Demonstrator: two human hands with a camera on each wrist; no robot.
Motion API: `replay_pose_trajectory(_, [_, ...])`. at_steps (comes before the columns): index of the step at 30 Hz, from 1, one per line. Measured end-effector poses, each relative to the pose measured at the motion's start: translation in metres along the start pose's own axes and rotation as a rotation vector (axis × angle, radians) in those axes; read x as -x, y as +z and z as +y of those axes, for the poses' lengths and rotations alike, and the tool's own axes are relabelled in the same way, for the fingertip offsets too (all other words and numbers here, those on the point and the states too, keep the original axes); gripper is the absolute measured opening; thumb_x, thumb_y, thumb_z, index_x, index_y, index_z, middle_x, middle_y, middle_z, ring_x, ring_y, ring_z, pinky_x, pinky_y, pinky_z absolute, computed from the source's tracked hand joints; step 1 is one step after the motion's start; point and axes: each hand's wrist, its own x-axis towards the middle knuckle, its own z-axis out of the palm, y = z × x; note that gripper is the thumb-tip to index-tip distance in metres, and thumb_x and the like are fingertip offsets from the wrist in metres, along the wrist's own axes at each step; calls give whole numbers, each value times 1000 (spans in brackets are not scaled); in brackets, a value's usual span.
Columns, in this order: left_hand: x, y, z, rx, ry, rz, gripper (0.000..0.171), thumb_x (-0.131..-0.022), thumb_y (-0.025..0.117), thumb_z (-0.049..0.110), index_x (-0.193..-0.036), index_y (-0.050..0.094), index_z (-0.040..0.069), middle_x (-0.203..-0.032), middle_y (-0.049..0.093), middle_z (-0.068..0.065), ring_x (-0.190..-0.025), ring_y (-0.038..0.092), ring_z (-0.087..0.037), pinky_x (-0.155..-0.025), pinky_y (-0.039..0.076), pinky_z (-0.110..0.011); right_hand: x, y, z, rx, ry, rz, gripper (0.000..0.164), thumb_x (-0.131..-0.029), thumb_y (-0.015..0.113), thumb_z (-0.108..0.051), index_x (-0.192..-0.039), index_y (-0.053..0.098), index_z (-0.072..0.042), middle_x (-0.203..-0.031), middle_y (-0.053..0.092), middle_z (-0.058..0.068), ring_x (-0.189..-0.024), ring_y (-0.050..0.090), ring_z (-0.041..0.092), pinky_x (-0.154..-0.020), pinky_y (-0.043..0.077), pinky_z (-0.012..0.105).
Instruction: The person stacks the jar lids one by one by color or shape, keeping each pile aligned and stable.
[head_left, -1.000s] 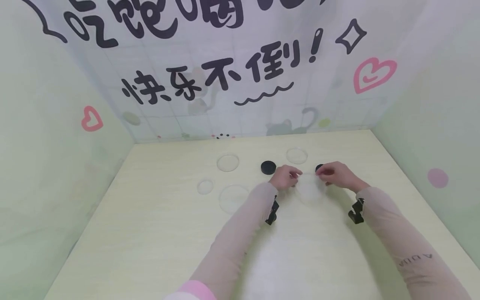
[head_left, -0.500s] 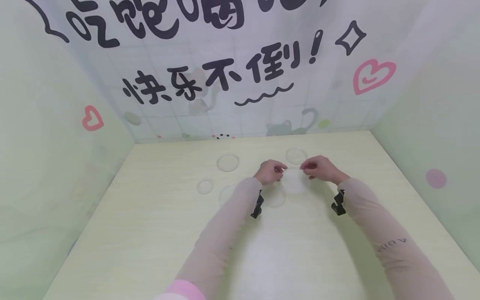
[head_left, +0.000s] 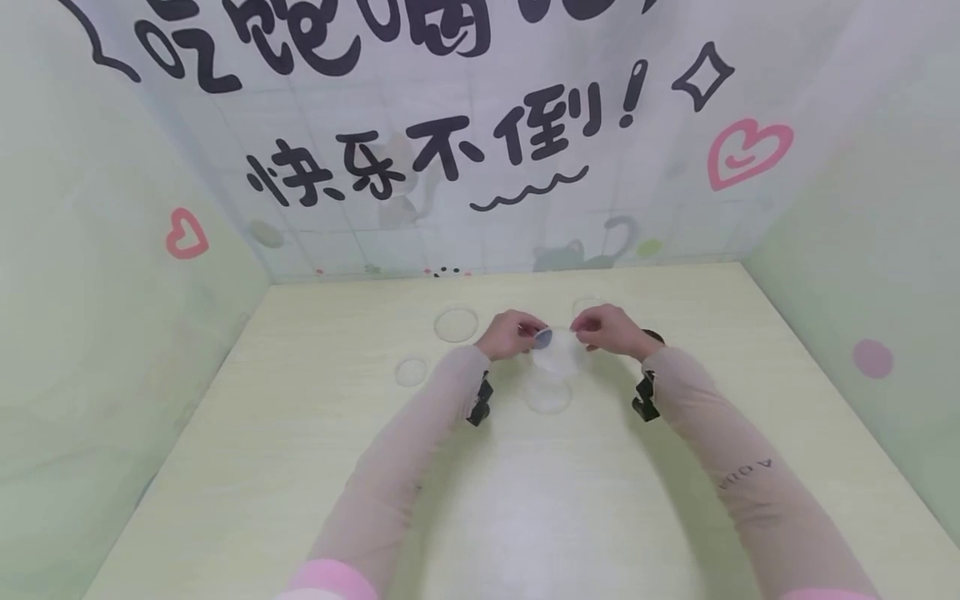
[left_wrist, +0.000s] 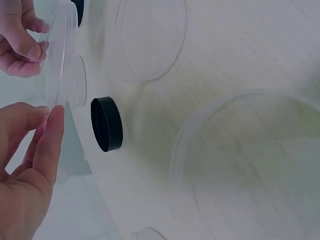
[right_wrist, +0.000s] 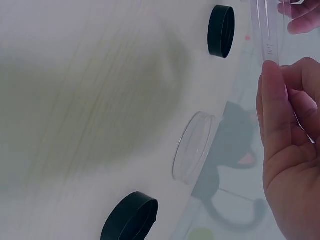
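My left hand (head_left: 513, 335) and my right hand (head_left: 606, 330) pinch opposite sides of a large clear petri dish (head_left: 557, 360) above the table. Both wrist views show it tilted, seen nearly edge-on, with thumb and fingers on its rim (left_wrist: 62, 55). Faint raised marks show on its side in the right wrist view. Beneath and nearer the person, another clear round dish (head_left: 548, 394) lies on the table. A black round cap (left_wrist: 106, 124) stands close to the left hand; in the head view it shows partly through the held dish.
Clear dishes lie at back left (head_left: 456, 325), at left (head_left: 410, 372) and behind the right hand (right_wrist: 194, 147). A second black cap (right_wrist: 131, 218) sits by the right wrist. A large clear dish (left_wrist: 255, 165) is under the left forearm. Printed cloth walls enclose the table (head_left: 525, 517).
Both hands have moved left together with the petri dish between them. The right black cap has come into view behind the right wrist, while the left forearm now covers the large dish.
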Motion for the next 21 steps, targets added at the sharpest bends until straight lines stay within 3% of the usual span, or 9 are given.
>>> replay_pose_trajectory(11, [22, -27, -23, 37, 5, 3, 35, -79, 56, -9, -113, 57, -4, -103, 57, -23, -91, 57, -26, -68, 50, -22, -23, 26, -17, -47, -40, -32, 19, -80, 55, 6, -97, 56, 14, -93, 58, 29, -82, 59, 37, -63, 52, 29])
replay_pose_trajectory(21, [39, -45, -53, 91, -30, -2, 34, -80, 55, -8, -113, 56, -5, -98, 56, -18, -88, 57, -24, -66, 51, -22, -45, 52, -28, -33, -15, -100, 16, -82, 56, 3, -96, 58, 10, -90, 60, 20, -72, 60, 21, -63, 52, 27])
